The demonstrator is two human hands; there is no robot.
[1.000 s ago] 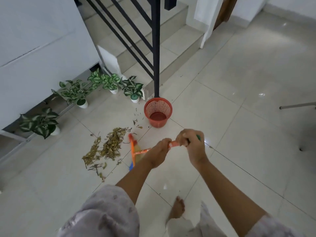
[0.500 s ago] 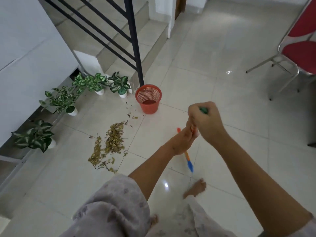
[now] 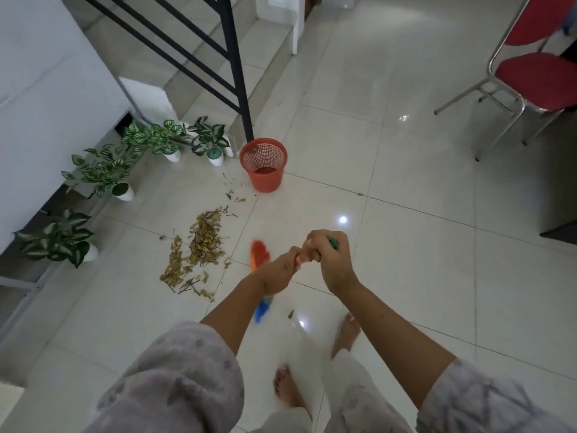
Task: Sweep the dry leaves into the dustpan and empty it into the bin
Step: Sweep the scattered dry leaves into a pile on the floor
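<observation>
Glossy pale tiles make up the floor (image 3: 406,170), which carries everything here; a red chair (image 3: 537,76) stands toward its far right, and dark stair rails (image 3: 231,57) come down at the far left. Four potted plants (image 3: 103,173) line the left wall. Beside the foot of the rails stands the orange mesh bin (image 3: 263,165), upright, apparently with no leaves in it. The leaves (image 3: 195,250) lie in a loose heap on the tiles between the bin and the person, to the left of the hands, with a thin scatter trailing up toward the bin and one stray piece near the feet. Both hands are wrapped fully closed around the broom handle: the left hand (image 3: 279,271) lower, the right hand (image 3: 332,260) above it over the green end. The broom head (image 3: 260,254), orange to blue, is blurred, just right of the heap. No dustpan is in view, so sweeping looks barely under way. Judging from this, a hard stroke could fling the light leaves wider, under the plants or against the bin, which might tip if struck. Bare feet on such shiny tile might slip, and the stray piece by the feet is easily missed.
</observation>
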